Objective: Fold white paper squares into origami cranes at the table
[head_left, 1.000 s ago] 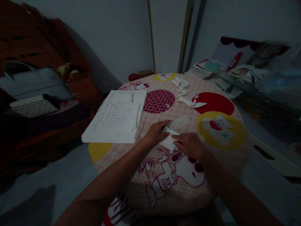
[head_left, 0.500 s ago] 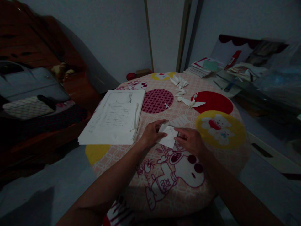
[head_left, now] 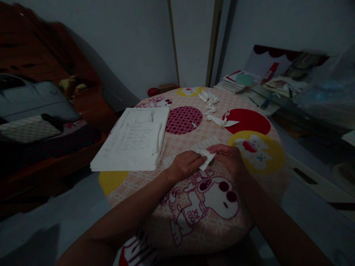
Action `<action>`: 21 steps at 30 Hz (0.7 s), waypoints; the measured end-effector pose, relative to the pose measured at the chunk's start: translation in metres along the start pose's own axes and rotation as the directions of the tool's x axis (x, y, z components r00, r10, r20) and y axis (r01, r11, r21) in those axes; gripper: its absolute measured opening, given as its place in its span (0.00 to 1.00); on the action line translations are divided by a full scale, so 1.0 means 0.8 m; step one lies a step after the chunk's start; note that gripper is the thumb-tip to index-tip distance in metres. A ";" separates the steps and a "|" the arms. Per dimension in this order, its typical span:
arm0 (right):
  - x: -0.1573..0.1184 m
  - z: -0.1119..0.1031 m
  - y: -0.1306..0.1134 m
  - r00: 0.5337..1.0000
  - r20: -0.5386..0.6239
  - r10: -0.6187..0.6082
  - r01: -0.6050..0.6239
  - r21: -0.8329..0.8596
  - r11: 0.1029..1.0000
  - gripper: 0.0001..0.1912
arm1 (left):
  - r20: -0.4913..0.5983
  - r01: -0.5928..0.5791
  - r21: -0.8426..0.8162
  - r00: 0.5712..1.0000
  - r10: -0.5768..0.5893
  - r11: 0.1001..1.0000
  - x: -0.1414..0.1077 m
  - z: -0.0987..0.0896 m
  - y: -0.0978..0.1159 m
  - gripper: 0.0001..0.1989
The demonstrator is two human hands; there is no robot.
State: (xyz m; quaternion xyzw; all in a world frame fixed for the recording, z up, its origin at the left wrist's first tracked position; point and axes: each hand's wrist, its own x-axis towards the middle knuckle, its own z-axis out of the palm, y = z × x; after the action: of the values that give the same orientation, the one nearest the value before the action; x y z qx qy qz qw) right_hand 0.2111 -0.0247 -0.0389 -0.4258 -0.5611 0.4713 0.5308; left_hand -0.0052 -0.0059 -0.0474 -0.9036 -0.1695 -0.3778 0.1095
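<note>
A folded piece of white paper (head_left: 206,161) is held between both hands, low over the near middle of the round table. My left hand (head_left: 186,164) lies across its left side, fingers closed on it and covering much of it. On the right edge, my right hand (head_left: 227,157) pinches the paper between thumb and fingers. Just behind it a flat strip of paper (head_left: 208,142) lies on the patterned tablecloth (head_left: 177,142). Farther back are a folded paper crane (head_left: 224,122) with spread wings and several more folded paper pieces (head_left: 208,98).
A thick stack of paper sheets (head_left: 133,144) covers the table's left side. To the left, a wooden bench (head_left: 91,92) carries a grey bag (head_left: 41,98). At the right stands a glass-topped side table (head_left: 273,96) with papers and a red tube (head_left: 270,72).
My left hand has slid right over the paper and now covers more of it. The visible paper has become smaller and tilted. The camera view has shifted slightly.
</note>
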 end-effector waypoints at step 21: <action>-0.051 0.000 -0.004 0.744 0.619 -0.250 0.664 -0.644 0.380 0.14 | 0.487 0.289 -0.143 0.853 -0.187 0.947 -0.046 -0.038 0.036 0.21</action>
State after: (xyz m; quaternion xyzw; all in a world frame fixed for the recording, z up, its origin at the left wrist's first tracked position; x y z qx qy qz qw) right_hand 0.2139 -0.0651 -0.0441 -0.3337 -0.9115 0.0505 0.2351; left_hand -0.0381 -0.0505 -0.0547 -0.9460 -0.2608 -0.1754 -0.0786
